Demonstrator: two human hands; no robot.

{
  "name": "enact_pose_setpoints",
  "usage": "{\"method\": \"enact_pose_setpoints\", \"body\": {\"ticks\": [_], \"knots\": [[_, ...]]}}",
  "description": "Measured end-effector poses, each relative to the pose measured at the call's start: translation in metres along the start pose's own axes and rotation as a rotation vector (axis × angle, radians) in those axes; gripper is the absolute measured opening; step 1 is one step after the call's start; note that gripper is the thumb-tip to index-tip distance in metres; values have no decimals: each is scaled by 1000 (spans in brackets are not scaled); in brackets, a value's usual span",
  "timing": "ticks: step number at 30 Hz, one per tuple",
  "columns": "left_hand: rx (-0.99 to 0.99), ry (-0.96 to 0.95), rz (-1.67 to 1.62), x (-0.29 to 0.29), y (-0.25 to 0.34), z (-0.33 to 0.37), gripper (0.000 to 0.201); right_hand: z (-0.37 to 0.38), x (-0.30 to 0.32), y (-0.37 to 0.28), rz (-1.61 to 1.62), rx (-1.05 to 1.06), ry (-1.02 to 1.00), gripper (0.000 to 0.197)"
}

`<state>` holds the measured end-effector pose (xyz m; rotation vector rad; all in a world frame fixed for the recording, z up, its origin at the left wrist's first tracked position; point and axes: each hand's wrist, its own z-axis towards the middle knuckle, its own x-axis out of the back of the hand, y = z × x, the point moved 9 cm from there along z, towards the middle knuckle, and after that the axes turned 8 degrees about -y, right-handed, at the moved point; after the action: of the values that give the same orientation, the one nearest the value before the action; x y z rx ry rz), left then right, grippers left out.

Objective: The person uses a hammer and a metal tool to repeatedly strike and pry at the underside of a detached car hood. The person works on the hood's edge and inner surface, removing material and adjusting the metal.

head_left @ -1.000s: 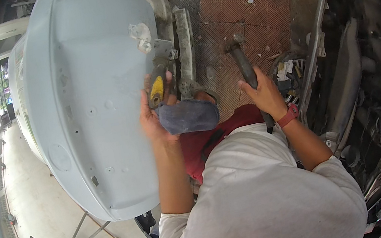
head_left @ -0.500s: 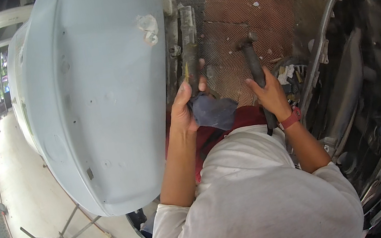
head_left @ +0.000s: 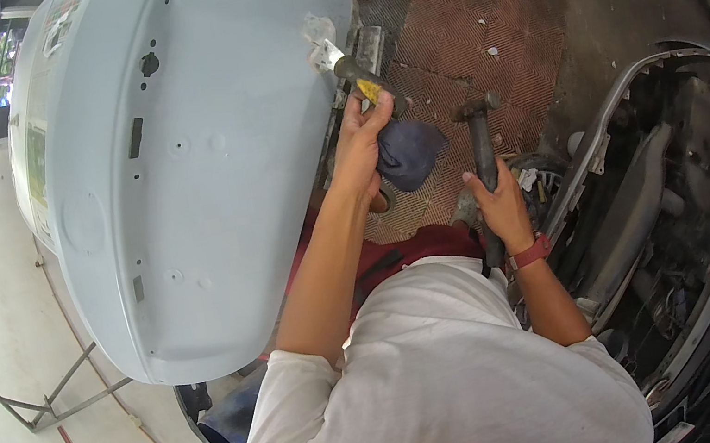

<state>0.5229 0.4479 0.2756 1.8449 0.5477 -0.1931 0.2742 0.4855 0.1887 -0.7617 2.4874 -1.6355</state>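
Observation:
My left hand (head_left: 368, 139) is closed around the dark handle of a flat-bladed scraper (head_left: 352, 72) with a yellow mark. Its shiny blade is at the rough white patch (head_left: 317, 27) near the right edge of a pale grey-blue car panel (head_left: 229, 139); whether it touches cannot be made out. A dark blue cloth (head_left: 410, 154) hangs bunched at the same hand. Lower right, my right hand (head_left: 504, 211) grips a hammer (head_left: 481, 144) by its dark handle. The hammer's head points away from me, apart from the panel.
Along the right stands a dark, open car body section (head_left: 643, 201) with a metal rim. Pale crumbs lie on the reddish ribbed mat (head_left: 474, 33). A metal stand (head_left: 48, 409) is on the light floor at left.
My left hand has moved up and away from me, bringing the scraper's blade over to the white patch. My view has shifted; the right hand still holds the hammer.

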Motion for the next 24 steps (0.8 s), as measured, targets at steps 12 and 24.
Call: {"method": "enact_pose_setpoints", "body": {"ticks": [12, 24], "knots": [[50, 1, -36, -12, -7, 43, 60, 4, -14, -32, 264, 70, -53, 34], [-86, -69, 45, -16, 3, 81, 60, 1, -31, -74, 1179, -134, -136, 27]]}}
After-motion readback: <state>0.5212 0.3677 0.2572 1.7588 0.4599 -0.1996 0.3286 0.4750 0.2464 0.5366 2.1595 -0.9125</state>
